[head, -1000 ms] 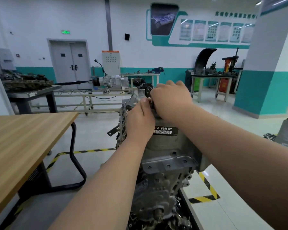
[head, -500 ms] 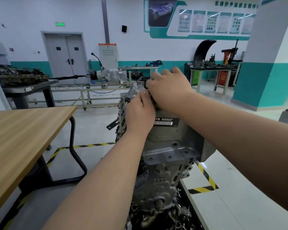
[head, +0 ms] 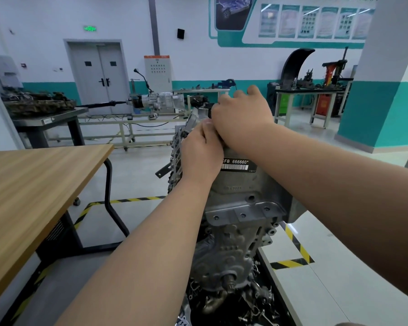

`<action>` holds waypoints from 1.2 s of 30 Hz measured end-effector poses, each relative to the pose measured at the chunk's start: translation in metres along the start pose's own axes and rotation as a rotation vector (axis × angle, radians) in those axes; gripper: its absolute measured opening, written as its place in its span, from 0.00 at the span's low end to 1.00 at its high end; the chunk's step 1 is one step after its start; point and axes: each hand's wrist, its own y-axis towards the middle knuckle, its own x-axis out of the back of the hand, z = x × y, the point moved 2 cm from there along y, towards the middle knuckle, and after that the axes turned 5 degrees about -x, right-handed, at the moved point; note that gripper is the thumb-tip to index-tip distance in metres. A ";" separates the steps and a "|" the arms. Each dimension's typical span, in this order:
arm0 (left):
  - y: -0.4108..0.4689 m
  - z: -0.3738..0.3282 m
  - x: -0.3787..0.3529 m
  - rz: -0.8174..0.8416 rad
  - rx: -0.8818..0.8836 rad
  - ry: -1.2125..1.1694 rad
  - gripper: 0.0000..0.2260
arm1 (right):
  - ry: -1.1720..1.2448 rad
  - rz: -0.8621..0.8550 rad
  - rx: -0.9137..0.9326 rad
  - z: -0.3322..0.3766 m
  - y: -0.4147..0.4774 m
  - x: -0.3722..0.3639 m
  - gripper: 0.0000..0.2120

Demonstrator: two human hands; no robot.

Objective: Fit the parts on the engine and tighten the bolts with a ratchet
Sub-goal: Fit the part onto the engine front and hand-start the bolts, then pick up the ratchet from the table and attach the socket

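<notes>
A grey engine (head: 240, 208) stands upright in front of me, with a black label reading 666660 on its upper face. My left hand (head: 200, 154) rests curled against the engine's top left edge, fingers hidden behind it. My right hand (head: 240, 116) lies over the far top of the engine, fingers curled down over a dark part (head: 207, 107) that is mostly hidden. What either hand grips is not plainly visible. No ratchet shows in the head view.
A wooden table (head: 33, 184) with a black frame stands at my left. Yellow-black floor tape (head: 292, 262) marks the ground around the engine stand. Workbenches (head: 304, 95), a gearbox rig (head: 156, 102) and a teal pillar (head: 386, 102) stand farther back.
The view has tilted slightly upward. My right hand has shifted a little further over the engine's top; my left hand stays at the top left edge.
</notes>
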 end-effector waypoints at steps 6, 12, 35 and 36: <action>0.000 -0.003 0.003 0.003 -0.016 0.030 0.19 | 0.031 -0.025 -0.013 0.000 -0.011 -0.004 0.12; -0.015 -0.003 0.040 0.208 -0.160 0.371 0.17 | 0.332 -0.032 -0.218 0.010 -0.029 0.021 0.18; -0.227 0.084 0.558 -0.028 1.008 1.432 0.25 | 1.040 0.494 0.890 0.538 -0.130 0.154 0.64; -0.225 0.086 0.560 -0.011 1.008 1.430 0.23 | 1.020 0.498 0.905 0.546 -0.122 0.154 0.64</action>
